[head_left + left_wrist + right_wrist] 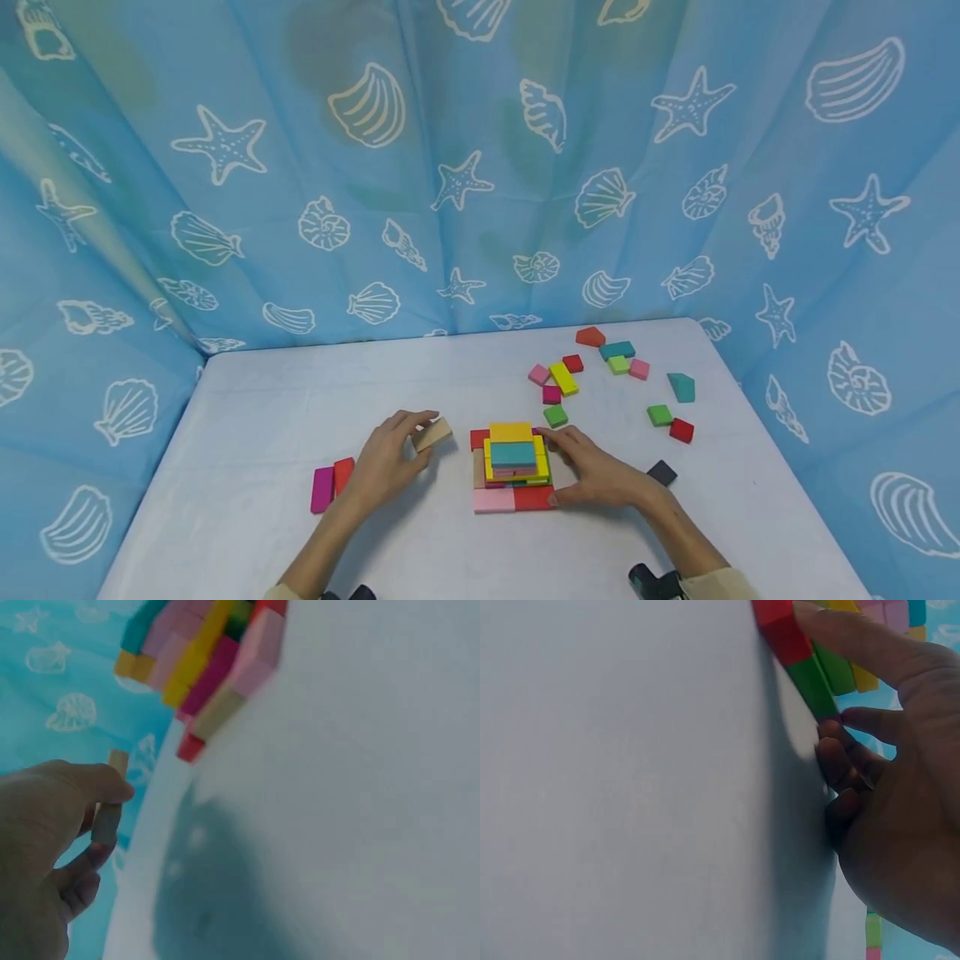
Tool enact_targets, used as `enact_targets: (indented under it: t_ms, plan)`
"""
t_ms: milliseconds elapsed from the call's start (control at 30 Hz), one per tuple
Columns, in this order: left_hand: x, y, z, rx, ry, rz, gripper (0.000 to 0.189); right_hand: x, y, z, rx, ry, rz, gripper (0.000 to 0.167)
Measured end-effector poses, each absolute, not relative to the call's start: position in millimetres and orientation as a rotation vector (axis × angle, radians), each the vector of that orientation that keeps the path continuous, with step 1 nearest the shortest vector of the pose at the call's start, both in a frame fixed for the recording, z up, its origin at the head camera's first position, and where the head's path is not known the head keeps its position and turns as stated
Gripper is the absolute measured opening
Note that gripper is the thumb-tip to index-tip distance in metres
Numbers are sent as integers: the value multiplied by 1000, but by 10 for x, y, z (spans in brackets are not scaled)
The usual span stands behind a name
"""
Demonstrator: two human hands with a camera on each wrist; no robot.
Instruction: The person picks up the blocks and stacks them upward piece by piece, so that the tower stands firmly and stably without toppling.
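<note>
My left hand (pixel 390 461) pinches a plain wooden block (pixel 432 434) between thumb and fingers, raised to the left of a block structure (pixel 513 455). In the left wrist view the wooden block (pixel 107 822) stands on end in the grip. The structure is stacked in layers: a red, pink and wooden base, yellow blocks higher up, a teal one near the top. Around its right side my right hand (pixel 600 475) holds the base, thumb on the front red block (pixel 784 630) and a fingertip at the back corner, beside a green block (pixel 814 688).
Magenta (pixel 322 490) and red (pixel 343 473) blocks lie left of my left forearm. Several loose coloured blocks, among them a yellow one (pixel 564 378) and a teal one (pixel 682 387), are scattered at the back right. A dark block (pixel 662 473) lies beyond my right wrist.
</note>
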State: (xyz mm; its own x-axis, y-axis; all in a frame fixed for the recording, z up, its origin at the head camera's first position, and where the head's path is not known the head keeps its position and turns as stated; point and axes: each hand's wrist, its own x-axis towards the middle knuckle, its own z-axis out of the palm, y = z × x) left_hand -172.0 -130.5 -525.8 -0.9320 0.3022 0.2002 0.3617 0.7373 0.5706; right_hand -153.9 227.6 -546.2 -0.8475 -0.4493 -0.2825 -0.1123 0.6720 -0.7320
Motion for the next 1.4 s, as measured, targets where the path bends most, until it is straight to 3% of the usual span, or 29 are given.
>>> enact_targets:
  t_ms: [400, 700, 1400]
  plan:
    - [-1755, -778, -4912, -803, -2644, -1359, 54, -1527, 2259, -5444, -389, 2436, -1059, 101]
    - [-1821, -519, -4972, -989, -2724, -1466, 54, -1521, 2268, -5474, -405, 2431, -1050, 101]
    - [-1833, -475, -4971, -982, -2750, -1442, 51, -1553, 2274, -5449, -424, 2427, -1042, 102]
